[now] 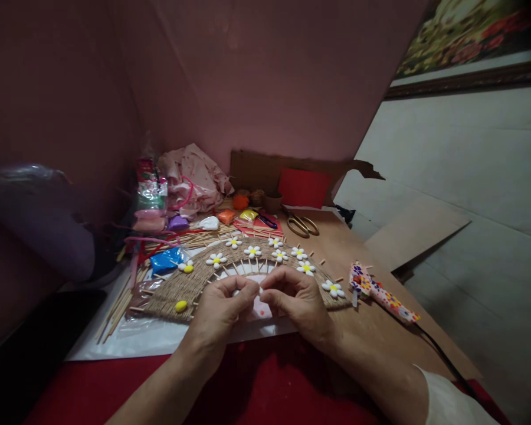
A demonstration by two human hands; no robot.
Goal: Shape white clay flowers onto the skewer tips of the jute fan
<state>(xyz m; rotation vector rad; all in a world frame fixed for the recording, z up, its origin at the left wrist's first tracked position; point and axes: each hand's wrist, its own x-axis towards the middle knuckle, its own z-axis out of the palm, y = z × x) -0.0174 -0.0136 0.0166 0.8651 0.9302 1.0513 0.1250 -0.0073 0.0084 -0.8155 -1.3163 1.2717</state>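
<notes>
My left hand (225, 301) and my right hand (297, 302) meet in front of me, thumbs and forefingers pinched together. Between their fingertips is a small white piece (260, 290), mostly hidden, that looks like modelling clay. Just beyond lies a fan-shaped half ring of woven twine (234, 258) with thin wooden sticks poking from its edges. Several white daisies with yellow centres, such as one daisy (333, 288), sit along the weave. Toward the left are a partly petalled daisy (186, 267) and a bare yellow oval (181, 306).
A flower-patterned glue gun (378, 292) with a black cord lies at right on brown board (425, 339). Scissors (301, 224) rest behind the weave. Clay packets, including a blue packet (166, 261), and loose sticks (117, 307) are at left. A red cloth (265, 378) covers the near edge.
</notes>
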